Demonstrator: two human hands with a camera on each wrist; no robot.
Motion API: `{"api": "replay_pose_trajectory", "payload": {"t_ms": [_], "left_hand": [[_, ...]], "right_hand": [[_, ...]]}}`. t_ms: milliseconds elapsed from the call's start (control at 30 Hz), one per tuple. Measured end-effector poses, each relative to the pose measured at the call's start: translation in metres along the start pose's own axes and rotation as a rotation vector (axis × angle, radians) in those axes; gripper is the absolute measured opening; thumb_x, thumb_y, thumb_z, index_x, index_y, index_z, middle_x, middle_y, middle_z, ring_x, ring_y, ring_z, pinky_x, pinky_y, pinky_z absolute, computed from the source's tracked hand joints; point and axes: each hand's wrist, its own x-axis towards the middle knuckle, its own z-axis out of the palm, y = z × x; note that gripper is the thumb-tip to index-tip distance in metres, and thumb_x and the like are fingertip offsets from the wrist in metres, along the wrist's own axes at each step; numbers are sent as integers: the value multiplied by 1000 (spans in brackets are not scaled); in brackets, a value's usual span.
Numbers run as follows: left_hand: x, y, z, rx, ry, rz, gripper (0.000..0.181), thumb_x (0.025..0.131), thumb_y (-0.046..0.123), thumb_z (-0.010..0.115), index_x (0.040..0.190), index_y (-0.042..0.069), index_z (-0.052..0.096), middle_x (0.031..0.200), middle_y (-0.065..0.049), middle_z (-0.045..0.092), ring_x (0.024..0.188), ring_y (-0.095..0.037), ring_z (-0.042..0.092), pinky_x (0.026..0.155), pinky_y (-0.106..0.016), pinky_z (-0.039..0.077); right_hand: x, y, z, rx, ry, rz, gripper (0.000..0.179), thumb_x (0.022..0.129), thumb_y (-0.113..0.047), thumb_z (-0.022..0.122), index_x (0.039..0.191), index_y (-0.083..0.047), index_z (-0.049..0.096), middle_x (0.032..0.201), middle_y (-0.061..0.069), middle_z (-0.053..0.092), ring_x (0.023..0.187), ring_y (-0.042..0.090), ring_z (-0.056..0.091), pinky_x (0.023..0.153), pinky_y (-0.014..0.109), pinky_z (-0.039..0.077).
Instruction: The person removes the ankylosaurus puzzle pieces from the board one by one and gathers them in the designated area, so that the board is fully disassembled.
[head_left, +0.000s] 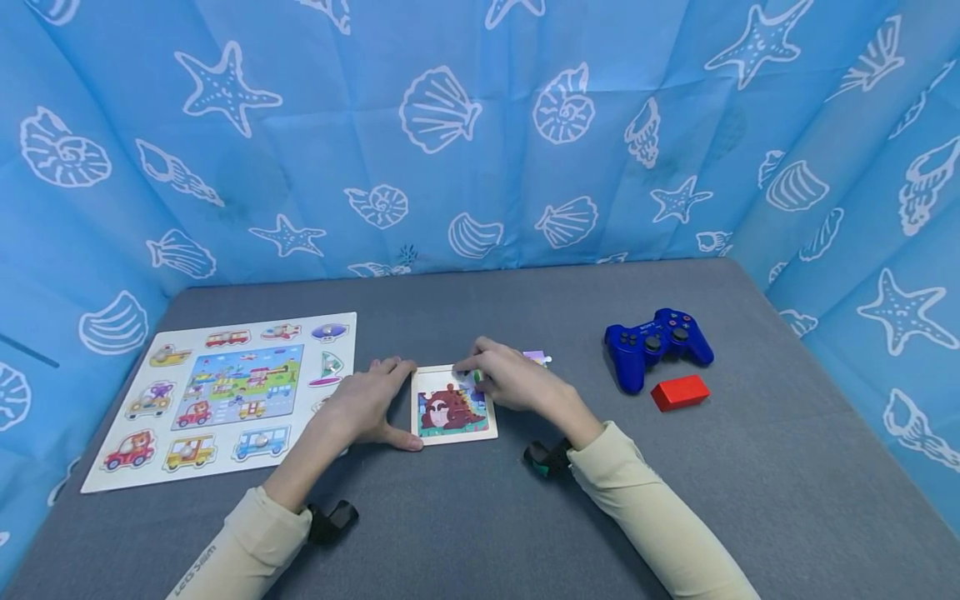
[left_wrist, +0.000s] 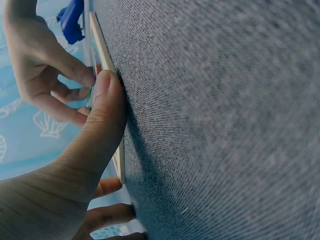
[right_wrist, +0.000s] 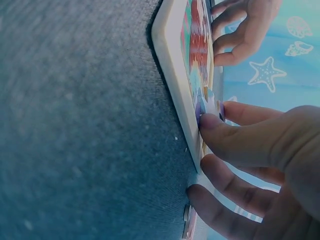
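Note:
A small wooden-framed jigsaw puzzle (head_left: 492, 423) lies on the table, with a reddish-brown spiky animal picture in its lower part and a pale bare area above. My left hand (head_left: 363, 406) holds its left side, thumb at the near corner and index finger at the far one. Over the upper right of the frame, my right hand (head_left: 517, 379) pinches a puzzle piece (right_wrist: 211, 106) between thumb and fingers. That piece shows white and purple in the right wrist view; fingers mostly hide it in the head view. A loose purple piece (head_left: 537, 357) lies just beyond the right hand.
At left lies a large white peg puzzle board (head_left: 168, 340) with vehicle pieces, partly behind the left forearm. To the right are a blue game controller (head_left: 651, 343) and a red block (head_left: 680, 392). A blue seashell curtain (head_left: 480, 167) hangs behind the grey table (head_left: 465, 533).

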Motion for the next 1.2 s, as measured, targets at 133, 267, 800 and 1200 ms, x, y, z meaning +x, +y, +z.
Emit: {"api": "replay_pose_trajectory", "payload": {"t_ms": [133, 267, 800, 1200], "left_hand": [[0, 0, 0, -3, 0, 3, 113, 71, 62, 87, 156, 6, 37, 160, -29, 38, 146, -55, 38, 113, -68, 40], [0, 0, 0, -3, 8, 9, 113, 71, 61, 87, 155, 6, 37, 159, -29, 39, 145, -55, 39, 112, -68, 40], [-1, 1, 0, 1, 21, 16, 113, 70, 61, 88, 155, 5, 38, 158, -29, 40, 144, -56, 39, 112, -68, 41], [-2, 0, 1, -1, 25, 17, 113, 70, 61, 88, 155, 5, 38, 158, -29, 40, 144, -56, 39, 112, -69, 40]], "right_hand": [[0, 0, 1, -11, 13, -5, 36, 97, 1, 64, 131, -9, 71, 108, 11, 63, 81, 13, 51, 69, 23, 45], [-1, 1, 2, -10, 29, -8, 37, 97, 1, 64, 132, -9, 70, 109, 11, 63, 82, 13, 52, 71, 23, 47], [-19, 17, -17, -5, 100, 65, 39, 99, -3, 64, 137, -11, 66, 115, 11, 63, 87, 16, 57, 72, 28, 49], [-45, 54, -33, 7, 121, 160, 39, 98, -2, 63, 137, -6, 65, 120, 17, 63, 93, 22, 59, 77, 37, 52]]}}
